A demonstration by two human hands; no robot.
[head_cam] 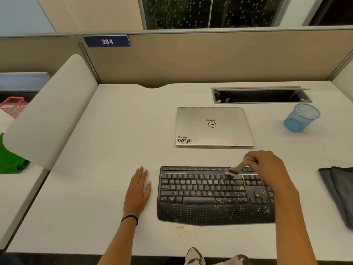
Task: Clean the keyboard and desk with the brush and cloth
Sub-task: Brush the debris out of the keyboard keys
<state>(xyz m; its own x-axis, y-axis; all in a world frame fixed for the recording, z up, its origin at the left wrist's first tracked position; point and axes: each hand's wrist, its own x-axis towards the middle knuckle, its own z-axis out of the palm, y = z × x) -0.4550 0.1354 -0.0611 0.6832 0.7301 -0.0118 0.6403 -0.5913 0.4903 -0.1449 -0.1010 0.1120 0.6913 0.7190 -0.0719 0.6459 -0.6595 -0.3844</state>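
A black keyboard [202,196] lies on the white desk [114,150], with yellowish crumbs scattered over its right half and palm rest. My right hand [267,167] grips a small wooden-handled brush [236,168] whose pink bristles touch the top key rows. Flat on the desk just left of the keyboard rests my left hand [139,186], fingers straight. A dark grey cloth [338,190] lies folded at the right edge. More crumbs [181,230] sit on the desk in front of the keyboard.
A shut silver laptop [213,127] lies behind the keyboard. A blue mesh cup [300,118] stands at the back right, near an open cable tray [261,95]. Beige partitions wall the desk; a white divider [47,115] stands on the left.
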